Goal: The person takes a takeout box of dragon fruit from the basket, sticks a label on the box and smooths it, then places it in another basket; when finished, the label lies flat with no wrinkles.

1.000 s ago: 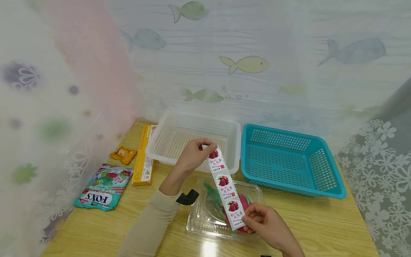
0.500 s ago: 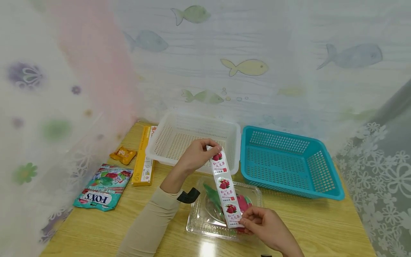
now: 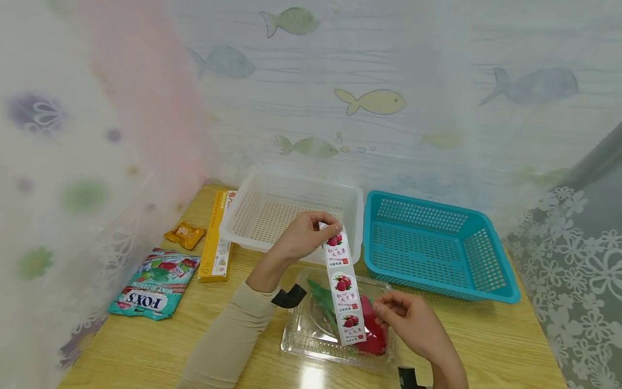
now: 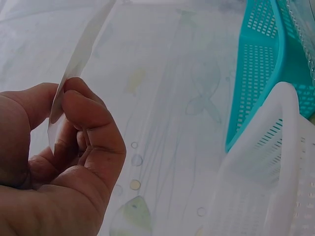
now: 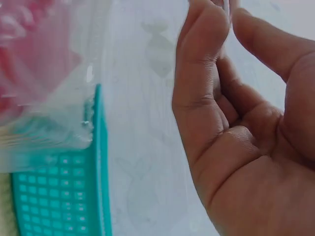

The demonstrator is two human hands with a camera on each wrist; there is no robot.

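My left hand [image 3: 311, 235] pinches the top end of a strip of white stickers [image 3: 346, 292], printed with red dragon fruit, between thumb and fingers. The strip hangs down over a clear plastic clamshell box [image 3: 303, 337]. In the left wrist view, the strip [image 4: 81, 54] shows nearly edge-on between the fingertips. My right hand [image 3: 413, 324] hovers right of the strip, over the box's right side, fingers loosely bent and thumb near the index finger. A gap shows between it and the strip. Pink-red contents [image 3: 375, 332] and a green piece [image 3: 323, 300] show at the box.
Behind the box stand a white basket [image 3: 357, 216] and a teal basket [image 3: 505, 294]. At the left lie a long yellow box [image 3: 214, 237], a small orange wrapped packet [image 3: 184, 235] and a teal candy bag [image 3: 155, 283]. A printed curtain [image 3: 311, 81] hangs behind the table.
My right hand has let go of the strip's lower end and moved slightly right and up. My left hand has shifted a little to the right, still pinching the strip, which now hangs steeper.
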